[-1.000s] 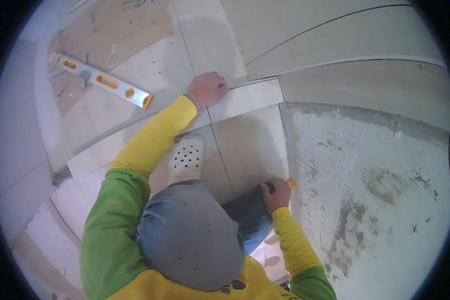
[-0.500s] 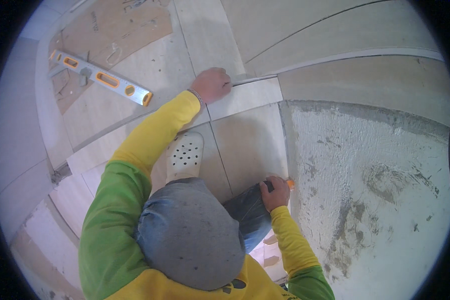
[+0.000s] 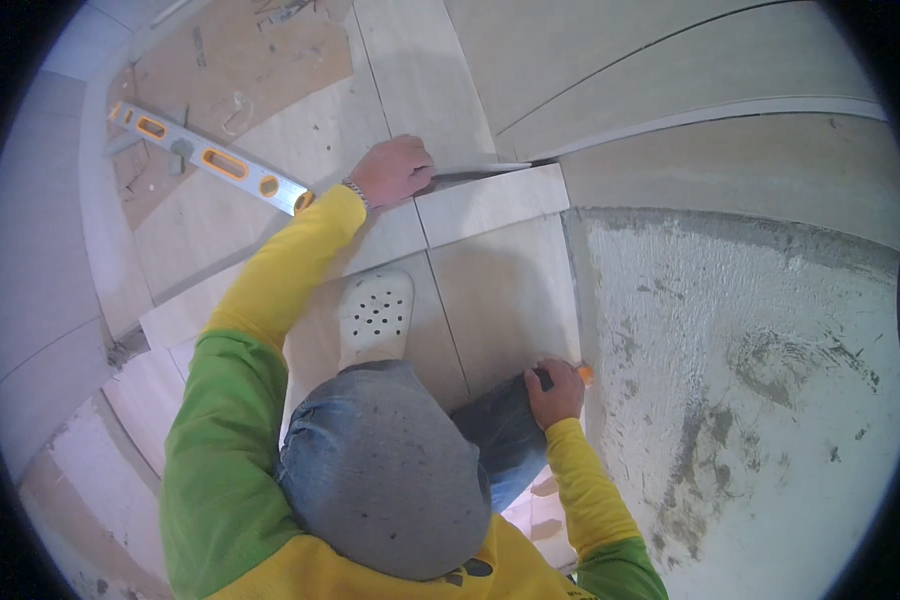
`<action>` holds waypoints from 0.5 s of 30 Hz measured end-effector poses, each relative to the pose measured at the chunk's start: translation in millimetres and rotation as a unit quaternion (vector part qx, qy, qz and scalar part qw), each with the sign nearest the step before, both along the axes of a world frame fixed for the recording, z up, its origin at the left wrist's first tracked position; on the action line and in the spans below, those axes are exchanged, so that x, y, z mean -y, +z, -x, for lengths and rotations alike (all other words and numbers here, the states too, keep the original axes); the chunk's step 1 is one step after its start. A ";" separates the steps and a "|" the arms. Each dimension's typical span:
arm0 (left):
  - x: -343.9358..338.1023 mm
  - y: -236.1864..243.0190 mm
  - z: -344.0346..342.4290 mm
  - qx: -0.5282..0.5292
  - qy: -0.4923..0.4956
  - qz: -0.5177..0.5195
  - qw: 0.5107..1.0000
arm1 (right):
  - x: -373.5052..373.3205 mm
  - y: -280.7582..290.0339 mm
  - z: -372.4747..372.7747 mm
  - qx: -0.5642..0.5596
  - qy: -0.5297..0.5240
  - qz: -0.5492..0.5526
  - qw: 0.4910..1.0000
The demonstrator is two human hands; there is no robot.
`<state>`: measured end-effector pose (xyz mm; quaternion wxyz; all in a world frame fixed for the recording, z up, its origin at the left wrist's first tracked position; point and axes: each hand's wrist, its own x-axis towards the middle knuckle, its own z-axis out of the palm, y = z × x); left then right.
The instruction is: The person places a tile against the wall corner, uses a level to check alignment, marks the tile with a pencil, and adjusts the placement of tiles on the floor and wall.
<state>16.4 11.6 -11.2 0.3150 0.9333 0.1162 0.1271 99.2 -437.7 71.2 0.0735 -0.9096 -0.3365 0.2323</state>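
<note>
My left hand [image 3: 395, 172] is closed at the left end of a thin pale strip [image 3: 485, 168]. The strip lies along a dark gap behind a narrow beige tile piece [image 3: 495, 205], where the floor meets the tiled wall. Low on the right, my right hand [image 3: 556, 393] rests by my bent knee, fingers curled. An orange end [image 3: 586, 375] of something pokes out beside its fingertips; the rest of that thing is hidden in the hand.
On the left, a silver spirit level [image 3: 288, 194] with orange-rimmed openings lies across the tiles and a brown cardboard sheet [image 3: 270, 55]. My white clog [image 3: 378, 318] stands on the tiles between my hands. A rough white plastered surface [image 3: 730, 330] spreads along the right.
My left hand has shifted left along the gap and the thin strip has slid with it, showing more of the dark gap. My right hand has stayed by my knee.
</note>
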 end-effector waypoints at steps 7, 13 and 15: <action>-33.7 24.4 37.1 0.050 0.005 -0.041 0.998 | -6.4 9.2 1.2 0.003 -0.007 -0.017 1.000; -96.6 28.4 65.5 0.006 0.089 -0.117 0.989 | -5.7 9.4 2.0 0.026 0.008 -0.017 0.999; -113.0 20.2 69.4 0.008 0.126 -0.163 0.979 | -6.4 8.2 1.9 0.022 0.012 -0.019 1.000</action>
